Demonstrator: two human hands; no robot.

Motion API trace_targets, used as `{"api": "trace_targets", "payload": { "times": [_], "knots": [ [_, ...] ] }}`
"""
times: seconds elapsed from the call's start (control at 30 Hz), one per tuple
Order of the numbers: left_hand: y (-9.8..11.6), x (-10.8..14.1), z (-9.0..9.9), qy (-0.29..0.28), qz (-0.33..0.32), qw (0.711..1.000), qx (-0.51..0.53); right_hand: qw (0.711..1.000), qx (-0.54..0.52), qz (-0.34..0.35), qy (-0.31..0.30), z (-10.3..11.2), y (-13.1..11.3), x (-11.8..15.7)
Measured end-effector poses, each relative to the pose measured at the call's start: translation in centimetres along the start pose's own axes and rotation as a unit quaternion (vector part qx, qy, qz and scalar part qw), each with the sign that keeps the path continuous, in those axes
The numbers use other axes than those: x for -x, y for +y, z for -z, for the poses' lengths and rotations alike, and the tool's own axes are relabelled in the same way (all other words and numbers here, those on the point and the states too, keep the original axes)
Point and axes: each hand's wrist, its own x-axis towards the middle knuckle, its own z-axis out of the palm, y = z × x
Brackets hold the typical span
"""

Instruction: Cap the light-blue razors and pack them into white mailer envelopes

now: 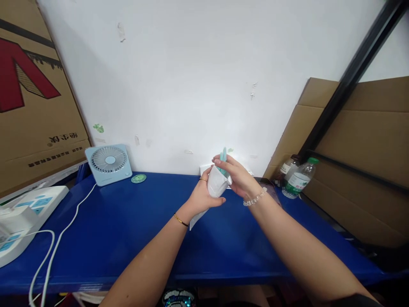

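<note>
A white, soft-looking pouch point(217, 183) is held over the middle of the table, its lower corner hanging below my wrist. My left hand point(201, 197) is closed around the pouch, with the thumb across its near side. Slim pale-teal pieces point(224, 152) stick up out of the pouch's top; their exact kind cannot be made out. My right hand point(240, 174) curls around these pieces at the pouch's opening, fingers touching them. Its lower fingers are partly hidden behind the pouch. Behind both hands, a flat white item point(206, 169) shows in part against the wall.
The blue table point(153, 221) meets a white wall. On its left are a light-blue fan point(110, 164), a round green disc point(138, 178), and a white power strip point(47, 209) with cables. Two bottles point(298, 181) stand at right, near cardboard point(361, 170) and a black post.
</note>
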Motion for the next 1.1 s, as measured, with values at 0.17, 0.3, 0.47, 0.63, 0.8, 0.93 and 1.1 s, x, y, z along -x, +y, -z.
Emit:
{"api": "trace_targets", "payload": {
  "times": [0.17, 0.3, 0.47, 0.63, 0.8, 0.93, 1.1],
  "knots": [
    [0.0, 0.1, 0.9, -0.014, -0.004, 0.999, 0.033, 0.998, 0.006, 0.029, -0.057, 0.0, -2.6, 0.1],
    [-0.5, 0.4, 2.0, -0.093, 0.042, 0.977, 0.187, 0.979, 0.096, 0.069, -0.164, 2.0, -3.6, 0.7],
    [-0.7, 0.8, 2.4, -0.156, 0.088, 0.922, 0.343, 0.962, 0.21, 0.092, -0.15, 3.9, -3.5, 0.7],
    [-0.2, 0.4, 1.8, -0.055, 0.117, 0.943, 0.305, 0.916, 0.338, 0.215, -0.029, 3.3, -3.1, 0.6],
    [-0.4, -0.1, 1.8, -0.012, 0.102, 0.959, 0.266, 0.835, 0.49, 0.238, -0.077, 3.5, -3.2, 0.5],
    [-1.1, -0.4, 3.4, -0.043, 0.128, 0.971, 0.2, 0.876, 0.45, 0.171, -0.041, 4.2, -2.7, -0.3],
    [-2.6, -0.3, 6.9, -0.119, 0.21, 0.95, 0.199, 0.901, 0.412, 0.13, 0.025, 5.1, 0.2, -2.8]
  ]
}}
